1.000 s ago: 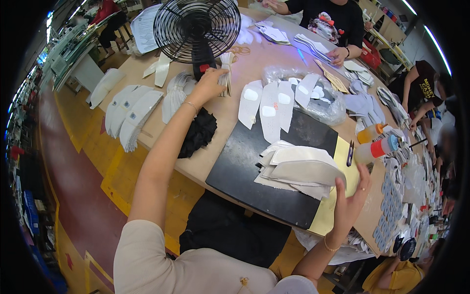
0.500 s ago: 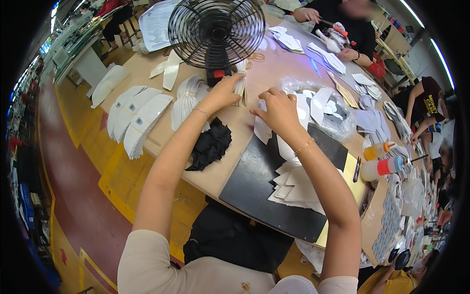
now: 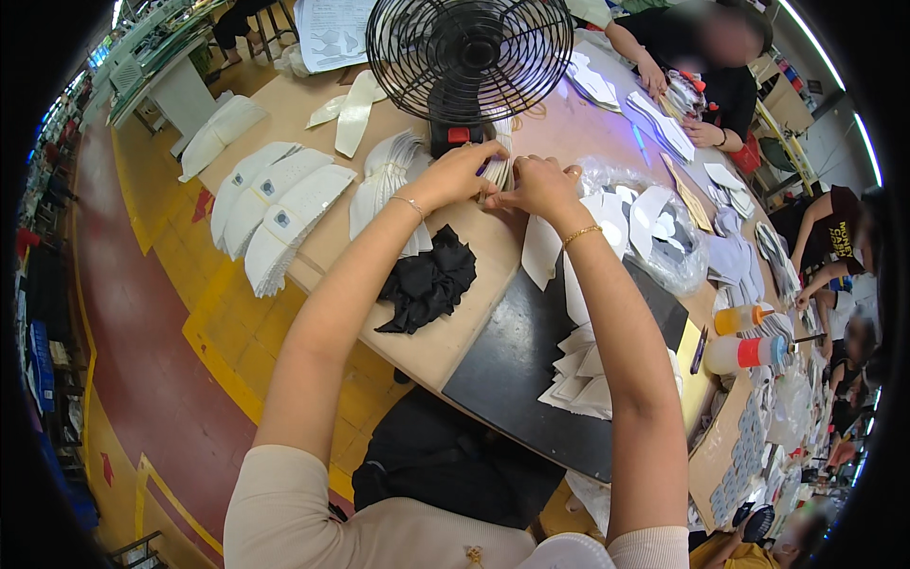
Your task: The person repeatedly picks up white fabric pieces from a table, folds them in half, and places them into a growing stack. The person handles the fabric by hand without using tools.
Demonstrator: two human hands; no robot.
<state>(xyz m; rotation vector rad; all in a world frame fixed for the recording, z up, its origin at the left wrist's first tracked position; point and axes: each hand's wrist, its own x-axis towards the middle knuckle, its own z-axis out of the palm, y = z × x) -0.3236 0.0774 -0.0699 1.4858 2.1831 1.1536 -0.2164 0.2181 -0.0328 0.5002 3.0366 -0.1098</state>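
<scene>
Both hands meet at the fan's base: left hand and right hand pinched on a thin stack of white pieces. Risk: the fan's draught could lift loose pieces off the bench.

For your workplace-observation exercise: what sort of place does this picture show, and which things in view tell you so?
Probably a factory assembly bench: stacks of cut white pieces along the wooden table, glue bottles, and other workers sorting similar pieces.

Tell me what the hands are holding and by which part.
Both hands, left hand and right hand, pinch a small stack of pale cut pieces in front of the fan, gripping its opposite sides.
</scene>
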